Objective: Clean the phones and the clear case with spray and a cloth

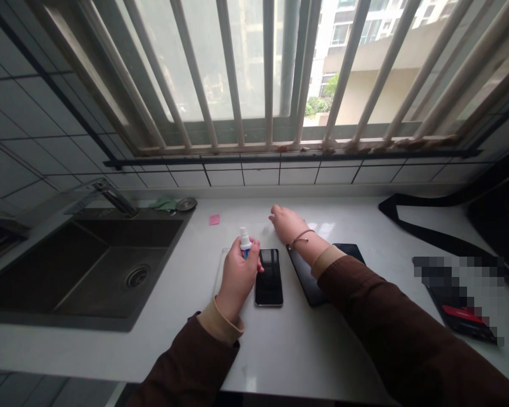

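My left hand (240, 265) is closed around a small white spray bottle (245, 240) with a blue label, its nozzle pointing up. Just below and to the right of that hand lies a black smartphone (268, 280), screen up. A clear, thin-edged item (220, 271), perhaps a phone case, is partly hidden behind the left hand. My right hand (289, 223) reaches over the counter beyond the phone, its fingers loosely bent and apart, with nothing visible in them. A faint clear shape (265, 229) shows beside it. Under my right forearm lies a dark tablet (307, 277), partly covered.
A sink (110, 271) with a faucet (116, 198) is at the left. By its corner are a green cloth (164, 204) and a metal strainer (186, 204). A pink sticky note (214, 219) lies behind. At right are a black strap (432, 226) and a blurred dark item (458, 299).
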The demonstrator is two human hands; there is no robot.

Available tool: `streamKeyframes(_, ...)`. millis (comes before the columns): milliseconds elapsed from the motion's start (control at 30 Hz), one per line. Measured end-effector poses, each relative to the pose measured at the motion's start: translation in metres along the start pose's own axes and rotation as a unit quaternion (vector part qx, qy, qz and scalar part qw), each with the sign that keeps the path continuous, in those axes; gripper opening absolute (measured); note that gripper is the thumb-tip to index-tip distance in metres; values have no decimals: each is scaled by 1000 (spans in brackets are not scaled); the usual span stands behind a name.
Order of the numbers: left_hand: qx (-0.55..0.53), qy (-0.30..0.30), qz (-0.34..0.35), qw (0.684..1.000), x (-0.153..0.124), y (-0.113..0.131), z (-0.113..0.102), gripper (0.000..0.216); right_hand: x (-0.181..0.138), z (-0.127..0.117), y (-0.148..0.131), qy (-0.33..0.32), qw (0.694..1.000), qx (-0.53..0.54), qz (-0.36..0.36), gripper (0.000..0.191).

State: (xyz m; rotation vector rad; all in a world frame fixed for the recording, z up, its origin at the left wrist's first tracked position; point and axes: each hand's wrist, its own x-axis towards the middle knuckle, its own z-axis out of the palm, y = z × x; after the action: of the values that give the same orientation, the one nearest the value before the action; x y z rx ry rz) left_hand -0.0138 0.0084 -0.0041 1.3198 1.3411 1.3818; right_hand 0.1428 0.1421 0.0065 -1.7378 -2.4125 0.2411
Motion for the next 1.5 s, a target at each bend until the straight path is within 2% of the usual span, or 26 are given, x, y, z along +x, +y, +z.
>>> streamKeyframes(133, 8, 3, 0, 1000, 0, 1, -1, 29, 6, -12, 31, 7, 999, -30, 36, 33)
streamKeyframes(267, 22, 3, -3, 1000, 0, 1, -1, 29, 6, -17, 52, -12, 998, -54, 42, 33)
streamKeyframes(467, 30, -3, -6, 1000, -1, 2, -1, 31, 2, -18, 60, -38, 996, -76, 7, 32)
streamKeyframes(633, 30, -2, -6, 1000, -2, 3, -1, 30, 5, -12, 66, -66, 993, -99, 29, 40)
streamKeyframes(867, 36, -16, 3, 999, -2, 3, -1, 29, 6, -14, 73, -72, 994, -73, 44, 40)
streamKeyframes(1033, 42, -13, -3, 999, -2, 6, 0, 32, -5, -31, 69, -21, 999, -27, 18, 21)
streamKeyframes(1133, 18, -10, -31, 999, -2, 8, 1, 37, -20, -46, 62, 15, 1000, 7, -5, 22)
streamKeyframes(1333, -2, -31, -59, 998, -3, 17, 0, 49, -77, -72, 30, 70, 986, 103, -114, 13)
streamKeyframes(1433, -21, -62, -55, 996, -5, 22, 0, 54, -106, -75, 12, 82, 968, 172, -164, 8)
streamKeyframes(1500, -30, -86, -56, 994, -6, 23, 0, 49, -121, -74, 3, 82, 960, 193, -184, 9)
